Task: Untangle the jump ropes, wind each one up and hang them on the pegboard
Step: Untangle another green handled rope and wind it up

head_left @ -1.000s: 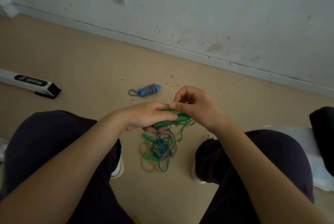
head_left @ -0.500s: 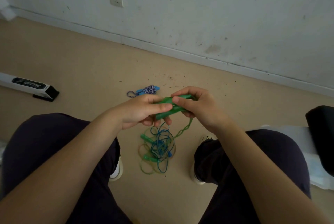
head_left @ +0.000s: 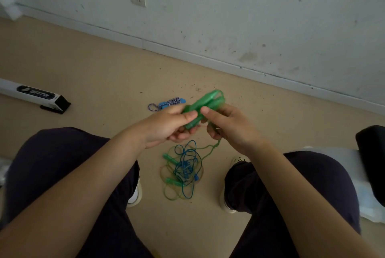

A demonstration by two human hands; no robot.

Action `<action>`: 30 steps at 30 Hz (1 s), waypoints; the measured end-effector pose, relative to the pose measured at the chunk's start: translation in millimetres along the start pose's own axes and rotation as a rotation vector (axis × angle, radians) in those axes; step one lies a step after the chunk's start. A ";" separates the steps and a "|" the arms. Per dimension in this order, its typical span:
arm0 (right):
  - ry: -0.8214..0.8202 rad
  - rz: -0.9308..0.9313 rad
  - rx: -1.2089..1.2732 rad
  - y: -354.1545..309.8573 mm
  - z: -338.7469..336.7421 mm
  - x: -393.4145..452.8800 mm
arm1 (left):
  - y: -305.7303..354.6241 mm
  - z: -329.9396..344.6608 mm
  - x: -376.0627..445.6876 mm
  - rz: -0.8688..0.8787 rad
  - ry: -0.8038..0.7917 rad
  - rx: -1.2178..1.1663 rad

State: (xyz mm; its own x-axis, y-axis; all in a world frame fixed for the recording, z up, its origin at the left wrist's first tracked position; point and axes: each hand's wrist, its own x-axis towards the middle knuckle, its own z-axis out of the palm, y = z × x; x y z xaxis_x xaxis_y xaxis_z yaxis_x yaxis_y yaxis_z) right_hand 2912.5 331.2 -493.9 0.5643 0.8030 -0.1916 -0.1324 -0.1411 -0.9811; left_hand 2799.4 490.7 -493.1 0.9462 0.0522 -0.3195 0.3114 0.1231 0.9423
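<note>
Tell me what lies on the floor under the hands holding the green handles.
A tangle of blue and green ropes with small handles lies between the feet. A green cord runs up toward the right hand; its upper end is hidden behind it.

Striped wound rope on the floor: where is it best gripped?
Probably round the middle of the striped wound rope, where the windings bind its blue handles into one compact bundle. Come from above: it lies flat on the floor, clear of other things.

Both hands [head_left: 200, 124] grip green handles [head_left: 203, 104].
</note>
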 end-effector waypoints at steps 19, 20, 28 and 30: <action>0.063 -0.248 -0.546 -10.3 -2.7 -5.1 | -2.1 -12.7 5.3 -0.010 0.254 0.288; 0.093 -0.269 -0.538 -12.3 -4.8 -5.7 | -1.0 -12.4 4.2 -0.016 0.225 0.306; 0.177 -0.369 -0.643 -6.5 -8.7 -2.1 | 0.6 -9.1 -0.3 -0.078 -0.003 0.300; 0.160 -0.351 -0.639 -5.0 -8.9 -1.2 | 1.1 -8.0 -1.8 -0.090 -0.064 0.307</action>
State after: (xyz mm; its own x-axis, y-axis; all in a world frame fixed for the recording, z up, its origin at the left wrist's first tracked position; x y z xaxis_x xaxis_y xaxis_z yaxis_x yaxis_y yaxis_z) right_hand 2919.7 325.8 -489.0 0.6045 0.7755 0.1821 0.5491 -0.2401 -0.8005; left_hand 2797.4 498.6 -492.2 0.9141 -0.0090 -0.4053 0.3971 -0.1806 0.8998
